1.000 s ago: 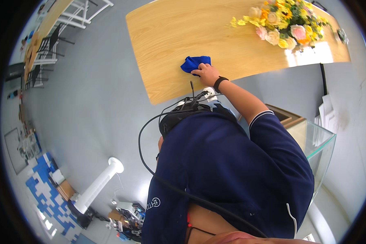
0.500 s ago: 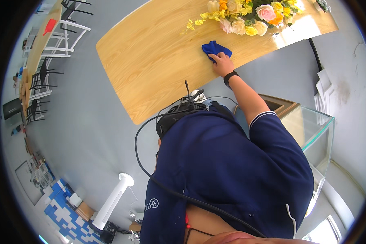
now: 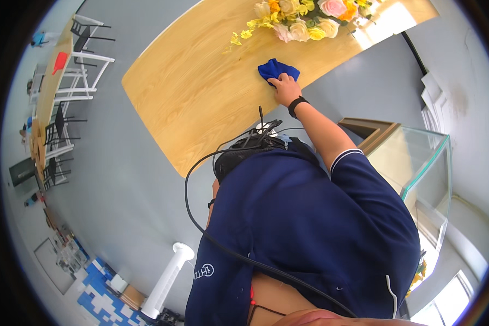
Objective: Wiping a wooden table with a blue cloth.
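Fingers (image 3: 286,79) of the right hand (image 3: 286,91) were bent and closed over the near part of a blue cloth (image 3: 272,67), thumb set toward the left; from my end I could not tell how hard they pressed. The cloth lay rumpled on the wooden tabletop (image 3: 195,89), near the edge on the person's side, its far part spread beyond the fingertips. I took the step in hand to be wiping. As I judged it, the next move called for a flat, even sweep along the wood, stopping short of the flower arrangement (image 3: 300,26) on the far side. A black wristband (image 3: 297,106) circled the right wrist. I had only a sliver of the left hand (image 3: 216,188) beside the navy shirt (image 3: 304,217), so I could not tell its fingers' state. Farther out, a cable end (image 3: 261,113) stuck up at the waist, a snag I would have watched, and a glass case (image 3: 426,163) stood to the right.
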Action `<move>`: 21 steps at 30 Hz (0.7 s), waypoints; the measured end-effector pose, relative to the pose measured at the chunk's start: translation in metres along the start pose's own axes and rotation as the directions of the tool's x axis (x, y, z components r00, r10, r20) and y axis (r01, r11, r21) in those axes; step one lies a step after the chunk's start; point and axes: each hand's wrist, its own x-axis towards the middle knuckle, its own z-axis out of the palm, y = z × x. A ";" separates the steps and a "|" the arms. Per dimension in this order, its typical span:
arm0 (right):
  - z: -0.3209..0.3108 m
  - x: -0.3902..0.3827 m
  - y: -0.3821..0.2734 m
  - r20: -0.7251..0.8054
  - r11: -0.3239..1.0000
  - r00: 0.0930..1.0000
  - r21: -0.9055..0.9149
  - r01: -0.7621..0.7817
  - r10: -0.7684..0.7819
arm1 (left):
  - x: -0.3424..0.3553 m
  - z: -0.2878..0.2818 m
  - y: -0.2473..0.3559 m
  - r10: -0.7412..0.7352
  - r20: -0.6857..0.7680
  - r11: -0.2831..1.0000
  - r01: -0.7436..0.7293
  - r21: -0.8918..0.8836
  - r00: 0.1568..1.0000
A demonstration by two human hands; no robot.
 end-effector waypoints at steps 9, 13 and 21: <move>-0.006 -0.028 -0.010 0.042 0.989 0.988 0.002 -0.148 0.147 | 0.039 -0.022 -0.045 0.132 -0.057 0.986 -0.137 -0.098 0.990; -0.008 -0.047 -0.020 0.050 0.975 0.974 -0.013 -0.220 0.221 | 0.048 -0.060 0.061 0.227 -0.070 0.974 -0.228 -0.006 0.971; -0.086 -0.097 -0.034 -0.275 0.977 0.948 -0.093 -0.194 0.162 | 0.126 -0.036 0.153 0.465 0.052 0.867 -0.443 -0.227 0.884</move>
